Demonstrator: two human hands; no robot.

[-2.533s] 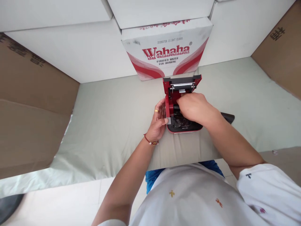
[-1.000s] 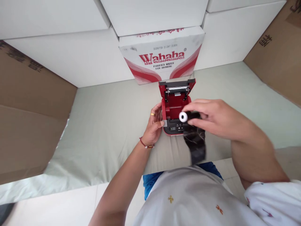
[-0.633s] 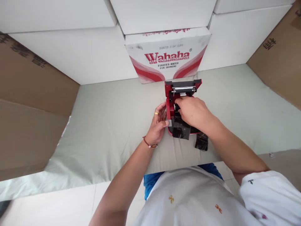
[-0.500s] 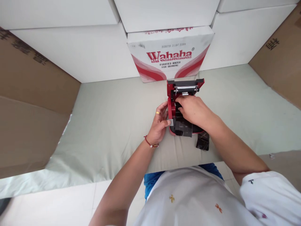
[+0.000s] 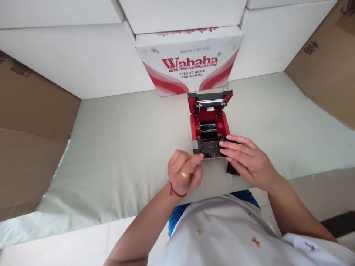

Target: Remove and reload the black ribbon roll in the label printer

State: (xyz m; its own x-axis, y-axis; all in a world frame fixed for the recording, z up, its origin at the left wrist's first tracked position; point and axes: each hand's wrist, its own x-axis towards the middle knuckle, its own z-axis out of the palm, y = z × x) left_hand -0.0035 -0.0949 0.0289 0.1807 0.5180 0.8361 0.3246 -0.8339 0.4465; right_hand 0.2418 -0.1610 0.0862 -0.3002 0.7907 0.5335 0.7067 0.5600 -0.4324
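A small red-and-black printer stands on the cloth with its lid raised. Inside its bay sits a roll of glossy black film. From it a flat strip of film runs over the front edge. My left hand points at the printer's front left corner, index finger stretched out, the other fingers curled; I see nothing in it. Flat and with fingers extended, my right hand rests on the strip and the front right edge. A loose piece of black film lies partly under that hand.
Behind the printer stands a white-and-red water carton, with large white boxes around it. Brown cartons flank the table, one at left and one at right. Pale green cloth covers the table, whose front edge is close to my body.
My right hand has come out of the printer's bay and moved to its front right, uncovering the film roll. My left hand has left the side and dropped to the front left corner.
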